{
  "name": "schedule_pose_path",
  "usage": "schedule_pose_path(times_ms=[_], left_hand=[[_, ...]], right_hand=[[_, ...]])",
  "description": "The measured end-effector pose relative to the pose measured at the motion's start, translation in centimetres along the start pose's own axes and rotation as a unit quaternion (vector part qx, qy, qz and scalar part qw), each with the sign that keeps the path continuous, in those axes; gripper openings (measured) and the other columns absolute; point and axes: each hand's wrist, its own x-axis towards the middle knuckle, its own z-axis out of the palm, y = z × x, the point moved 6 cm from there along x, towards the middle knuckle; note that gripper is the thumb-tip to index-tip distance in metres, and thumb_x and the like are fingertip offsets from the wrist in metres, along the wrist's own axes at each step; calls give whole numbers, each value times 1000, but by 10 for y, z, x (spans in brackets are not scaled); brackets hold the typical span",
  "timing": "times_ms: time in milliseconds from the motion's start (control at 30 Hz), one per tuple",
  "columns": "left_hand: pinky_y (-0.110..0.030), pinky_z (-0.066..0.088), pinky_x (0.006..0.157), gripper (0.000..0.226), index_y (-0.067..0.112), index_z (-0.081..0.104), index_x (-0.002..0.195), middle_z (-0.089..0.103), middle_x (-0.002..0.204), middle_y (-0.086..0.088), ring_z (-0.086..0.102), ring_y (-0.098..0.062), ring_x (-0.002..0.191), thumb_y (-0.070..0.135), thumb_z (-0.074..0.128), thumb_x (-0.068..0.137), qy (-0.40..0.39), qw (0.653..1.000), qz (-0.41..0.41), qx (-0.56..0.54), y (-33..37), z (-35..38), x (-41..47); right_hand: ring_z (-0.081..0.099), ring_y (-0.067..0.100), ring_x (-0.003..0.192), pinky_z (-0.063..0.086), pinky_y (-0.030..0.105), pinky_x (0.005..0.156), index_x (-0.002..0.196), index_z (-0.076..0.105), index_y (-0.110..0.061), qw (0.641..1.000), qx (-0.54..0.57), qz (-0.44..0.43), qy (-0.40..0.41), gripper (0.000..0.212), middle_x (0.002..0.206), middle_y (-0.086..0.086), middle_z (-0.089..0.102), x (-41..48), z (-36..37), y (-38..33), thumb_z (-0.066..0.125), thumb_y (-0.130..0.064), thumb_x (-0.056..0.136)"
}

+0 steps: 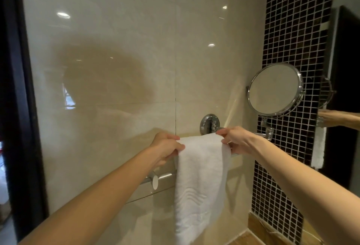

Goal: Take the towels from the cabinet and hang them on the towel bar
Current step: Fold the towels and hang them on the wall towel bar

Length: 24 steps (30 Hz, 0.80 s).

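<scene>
White towel [200, 176] over chrome towel bar [165, 176]

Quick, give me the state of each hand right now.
Left hand: fingers curled, gripping the left edge of the white towel at the towel bar.
Right hand: pinching the towel's right edge.

Both hands, left [167, 146] and right [236, 140], grip a white towel [200, 182] draped over the towel bar [165, 176]
</scene>
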Motion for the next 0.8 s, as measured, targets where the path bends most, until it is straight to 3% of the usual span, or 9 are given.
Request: schedule_pose_path(times_ms=[133,233,333,433,500,633,700,800], left_hand=[[-20,56,60,40,0,62,110,62,89,-13,63,-20,74,-15,69,74,-2,999,10,47,-1,-3,2],[-22,57,58,42,1,65,109,62,93,-15,62,-21,76,-20,66,73,-4,1000,16,26,-2,-2,-2],[-25,58,61,42,2,65,108,63,99,-17,64,-28,85,-21,66,72,0,1000,10,26,-5,-1,-4],[-25,59,57,40,3,66,104,62,101,-18,65,-28,82,-19,68,71,2,999,7,44,-7,-1,-3],[-23,57,52,38,2,65,104,60,93,-14,64,-25,77,-18,69,72,-3,997,13,73,-7,0,-2],[-21,54,52,33,3,66,102,56,85,-8,59,-19,72,-12,71,73,6,988,37,148,-4,2,2],[-19,46,49,32,7,68,99,59,88,-8,55,-14,63,-6,75,71,8,977,56,203,-1,3,4],[-19,47,62,30,12,69,96,62,99,-9,61,-17,77,2,78,70,11,963,74,258,-2,5,8]], right_hand=[[61,32,102,54,35,70,122,59,-4,999,44,1,4,44,135,20,51,-2,-6,6,47,20,87],[61,33,103,54,37,74,113,63,-3,999,47,12,16,38,131,24,53,-3,-7,11,51,19,85],[59,32,100,52,42,80,116,62,-2,998,43,13,37,38,122,23,58,-6,-5,15,52,19,86],[55,29,89,53,45,74,117,62,-2,998,45,14,35,38,117,22,55,-8,-4,14,50,18,87],[54,29,88,53,45,65,117,62,-4,998,44,15,36,38,117,21,54,-8,-4,12,49,18,87],[54,31,97,52,41,65,116,62,-4,998,43,2,45,39,115,19,52,-8,-3,8,48,18,88],[54,27,90,50,35,60,117,62,-5,998,30,-12,54,39,108,18,52,-8,-5,7,47,17,88],[58,27,91,53,36,67,114,63,-7,996,-25,-27,77,36,104,17,55,-3,-6,8,48,13,89]])
